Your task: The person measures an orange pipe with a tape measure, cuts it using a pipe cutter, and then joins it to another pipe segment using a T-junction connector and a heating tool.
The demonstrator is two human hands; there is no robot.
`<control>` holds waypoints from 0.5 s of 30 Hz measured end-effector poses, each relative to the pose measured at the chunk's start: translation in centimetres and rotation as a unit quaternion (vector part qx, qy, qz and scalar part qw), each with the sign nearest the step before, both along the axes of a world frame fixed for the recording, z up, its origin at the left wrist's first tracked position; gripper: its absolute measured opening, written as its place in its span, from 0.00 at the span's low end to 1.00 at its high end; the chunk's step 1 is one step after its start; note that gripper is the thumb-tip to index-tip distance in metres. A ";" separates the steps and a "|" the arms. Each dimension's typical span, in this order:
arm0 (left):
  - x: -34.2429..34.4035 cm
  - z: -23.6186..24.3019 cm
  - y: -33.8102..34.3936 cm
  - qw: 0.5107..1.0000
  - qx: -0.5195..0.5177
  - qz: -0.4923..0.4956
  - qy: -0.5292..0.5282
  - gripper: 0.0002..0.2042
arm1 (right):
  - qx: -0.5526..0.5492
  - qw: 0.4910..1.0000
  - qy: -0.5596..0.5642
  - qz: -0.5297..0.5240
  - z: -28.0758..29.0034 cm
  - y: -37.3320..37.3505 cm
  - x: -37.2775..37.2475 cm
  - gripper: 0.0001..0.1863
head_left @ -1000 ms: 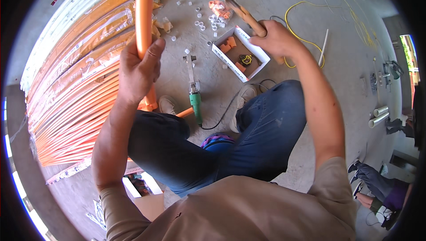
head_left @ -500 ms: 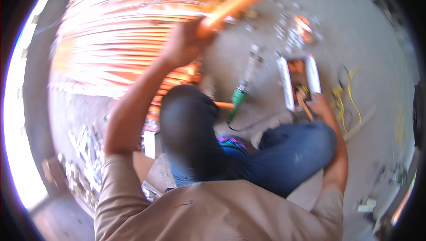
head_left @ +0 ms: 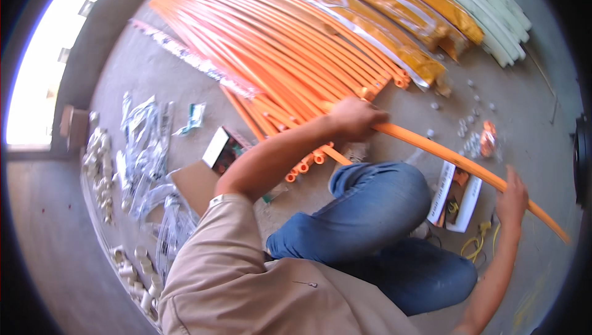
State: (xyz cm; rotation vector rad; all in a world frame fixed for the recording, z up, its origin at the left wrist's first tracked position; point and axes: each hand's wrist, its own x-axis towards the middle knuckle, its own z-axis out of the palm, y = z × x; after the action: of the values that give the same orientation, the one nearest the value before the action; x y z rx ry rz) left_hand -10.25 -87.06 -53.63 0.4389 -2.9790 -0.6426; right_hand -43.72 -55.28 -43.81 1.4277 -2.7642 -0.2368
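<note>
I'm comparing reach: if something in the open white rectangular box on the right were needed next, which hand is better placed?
Probably the right hand: it is at the long orange plastic pipe, close beside the open white box. The left hand, closed around the pipe, is farther away.

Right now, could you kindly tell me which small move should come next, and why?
Perhaps close the right hand more firmly around the held pipe: the left hand grips it, while the right looks loosely set across it, with more pipe beyond.
</note>
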 end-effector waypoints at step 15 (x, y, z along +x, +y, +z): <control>8.7 -14.0 5.1 0.990 0.061 -0.070 -0.107 0.21 | 0.075 0.949 -0.205 -0.229 -9.8 9.0 -6.4 0.18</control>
State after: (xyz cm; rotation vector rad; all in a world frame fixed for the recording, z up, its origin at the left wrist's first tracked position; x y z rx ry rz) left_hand -1.60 -81.99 -67.62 0.3263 -3.2069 -0.8455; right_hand -50.09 -46.24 -53.57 0.9132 -3.4700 -0.1724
